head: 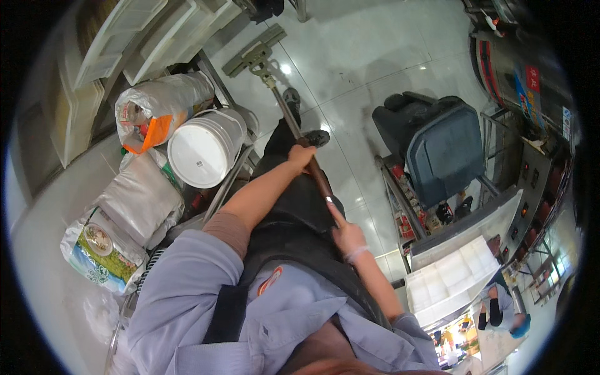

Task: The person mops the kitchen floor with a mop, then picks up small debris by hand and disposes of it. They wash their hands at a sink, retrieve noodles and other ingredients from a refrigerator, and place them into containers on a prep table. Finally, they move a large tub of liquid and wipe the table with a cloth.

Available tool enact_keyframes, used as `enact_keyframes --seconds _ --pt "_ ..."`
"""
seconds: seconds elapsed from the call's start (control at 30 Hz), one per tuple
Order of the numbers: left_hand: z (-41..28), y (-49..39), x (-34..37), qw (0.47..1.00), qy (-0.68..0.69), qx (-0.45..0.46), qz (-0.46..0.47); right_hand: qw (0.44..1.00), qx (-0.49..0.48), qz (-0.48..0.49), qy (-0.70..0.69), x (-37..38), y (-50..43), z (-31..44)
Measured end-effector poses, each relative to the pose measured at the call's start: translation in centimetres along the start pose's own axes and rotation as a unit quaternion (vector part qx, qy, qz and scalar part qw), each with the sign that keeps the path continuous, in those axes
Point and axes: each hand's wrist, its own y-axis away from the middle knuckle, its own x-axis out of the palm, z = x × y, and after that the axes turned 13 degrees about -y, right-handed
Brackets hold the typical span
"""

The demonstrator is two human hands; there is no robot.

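Observation:
A long mop handle (288,112) runs from near my waist down towards the floor. My left hand (302,158) is closed around its brown upper part, in front of my dark apron. Nearer my body and to the right, my right hand (348,235) grips the handle's top end, with the thumb along it. At the far end, a wide, flat greenish-grey mop head (255,50) lies on the tiled floor (347,84), tilted relative to the tile lines. My dark shoes show beside the pole.
On the left are a white lidded bucket (201,152), plastic bags (145,187) and translucent bins (159,42). To the right stand a dark lidded waste bin (445,150), a metal rack (408,201) and a white tray (452,281). Another person (499,307) is at lower right.

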Motion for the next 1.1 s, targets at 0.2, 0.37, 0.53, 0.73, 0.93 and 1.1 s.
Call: enact_keyframes --seconds 0.2,0.37,0.53,0.73,0.93,1.1 --pt "2.4 8.3 11.3 0.967 -0.120 -0.048 0.218 0.996 0.067 -0.033 0.041 -2.9 11.4 -8.1" --pt "3.7 13.3 18.4 0.899 -0.189 -0.064 0.389 0.990 0.106 -0.071 0.064 -4.7 20.1 -11.1" --pt "4.4 16.8 20.6 0.932 -0.063 -0.040 0.356 0.986 0.151 -0.055 0.049 -6.2 23.0 -10.1" --pt "3.6 18.0 17.5 0.961 -0.015 -0.049 0.273 0.992 0.110 -0.044 0.033 -6.3 22.8 -7.4" --pt "1.0 9.8 8.9 0.996 -0.035 0.042 0.064 0.999 0.039 0.005 0.026 -4.7 9.7 -7.1" --pt "-2.1 0.0 -0.8 0.999 -0.008 0.048 0.012 0.995 -0.088 -0.013 0.045 -1.6 -3.6 -4.6"
